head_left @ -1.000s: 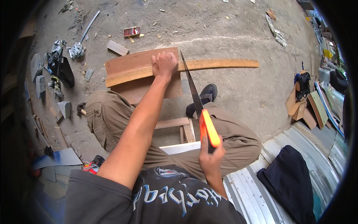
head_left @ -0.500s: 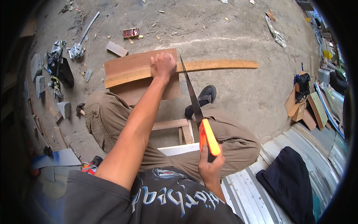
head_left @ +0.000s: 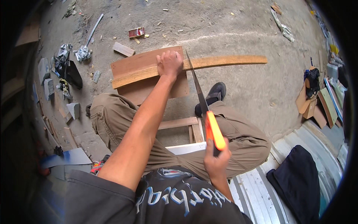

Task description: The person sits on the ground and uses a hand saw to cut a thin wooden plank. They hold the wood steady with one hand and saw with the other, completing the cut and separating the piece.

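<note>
Saw: handsaw (head_left: 202, 99), mid-frame, tip pointing up-frame; blade crosses the wooden strip (head_left: 227, 61) just R of the L hand (head_left: 170, 64). Can't tell from here if the teeth are in the wood.
Stroke: looks like a crosscut in hand, I'd say. Best w/ long, even pulls & pushes, blade square to the strip, light pressure, no twisting.
Hold-down: worth leaning wt. straight down thru the L arm so the strip can't rock or creep on the brown board (head_left: 130, 59).
Fingers: L knuckles sit v. near the blade; I'd want them a bit farther L, in case it jumps.
Overhang: strip's R part runs past the board's R edge to upper R of frame, no hand on it; could sag & pinch or splinter the cut, so ease off near the end.
L grip: clenched over the strip, upper ctr, pinning it on the board; strip passes under the palm, short length out L, longer length out R.
R grip: R hand (head_left: 217, 158), lower ctr-right, wrapped round the saw's orange handle (head_left: 216, 130); blade runs up-frame from it, strip well apart from that hand.
</note>
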Demonstrator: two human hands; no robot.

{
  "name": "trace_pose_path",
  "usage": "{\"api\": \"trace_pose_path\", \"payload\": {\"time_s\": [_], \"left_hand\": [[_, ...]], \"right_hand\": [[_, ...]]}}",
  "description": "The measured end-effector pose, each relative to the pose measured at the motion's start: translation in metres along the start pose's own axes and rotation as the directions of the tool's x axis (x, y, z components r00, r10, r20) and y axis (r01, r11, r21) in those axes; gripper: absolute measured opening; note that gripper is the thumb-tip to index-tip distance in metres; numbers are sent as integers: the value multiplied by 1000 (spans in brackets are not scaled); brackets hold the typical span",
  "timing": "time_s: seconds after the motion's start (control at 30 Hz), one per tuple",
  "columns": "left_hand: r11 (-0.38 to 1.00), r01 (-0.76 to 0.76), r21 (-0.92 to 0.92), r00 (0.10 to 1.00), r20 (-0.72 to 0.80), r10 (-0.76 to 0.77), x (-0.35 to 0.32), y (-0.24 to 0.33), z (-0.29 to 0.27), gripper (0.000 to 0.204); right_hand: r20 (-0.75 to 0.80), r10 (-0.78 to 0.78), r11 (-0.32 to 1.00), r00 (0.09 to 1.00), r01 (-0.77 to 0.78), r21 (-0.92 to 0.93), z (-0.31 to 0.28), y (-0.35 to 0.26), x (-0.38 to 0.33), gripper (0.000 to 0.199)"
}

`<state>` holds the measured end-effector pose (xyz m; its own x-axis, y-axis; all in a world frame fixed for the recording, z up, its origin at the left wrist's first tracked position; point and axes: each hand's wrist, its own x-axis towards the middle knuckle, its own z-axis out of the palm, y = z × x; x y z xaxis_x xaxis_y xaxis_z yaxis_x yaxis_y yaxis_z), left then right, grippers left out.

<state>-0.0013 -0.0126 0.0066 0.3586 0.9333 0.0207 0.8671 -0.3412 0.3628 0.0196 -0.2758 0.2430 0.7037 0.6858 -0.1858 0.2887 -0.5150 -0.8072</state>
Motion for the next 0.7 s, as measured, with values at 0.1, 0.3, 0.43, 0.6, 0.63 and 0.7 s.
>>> {"api": "trace_pose_path", "payload": {"time_s": [0.1, 0.3, 0.43, 0.6, 0.63, 0.7], "left_hand": [[1000, -14, -6, 1000, -24, 14, 0, 4, -1, 26], [999, 26, 43, 1000, -6, -26, -1, -12, 15, 26], [1000, 13, -6, 999, 53, -13, 6, -6, 0, 28], [1000, -9, 6, 1000, -2, 9, 3, 3, 5, 25], [1000, -14, 0, 1000, -6, 14, 3, 4, 5, 25], [1000, -15, -14, 1000, -17, 15, 2, 5, 3, 26]], "right_hand": [[-5, -56, 997, 998, 56, 47, 54, 28, 57, 19], [37, -101, 995, 994, 102, -15, 37, 12, 46, 20], [91, 85, 996, 992, -85, -7, -10, -4, -3, 25], [18, -52, 998, 998, 52, 26, 72, 15, 104, 20], [-7, -57, 998, 998, 57, 28, 78, 10, 115, 19], [10, -81, 996, 997, 81, 28, 68, 19, 89, 19]]}}
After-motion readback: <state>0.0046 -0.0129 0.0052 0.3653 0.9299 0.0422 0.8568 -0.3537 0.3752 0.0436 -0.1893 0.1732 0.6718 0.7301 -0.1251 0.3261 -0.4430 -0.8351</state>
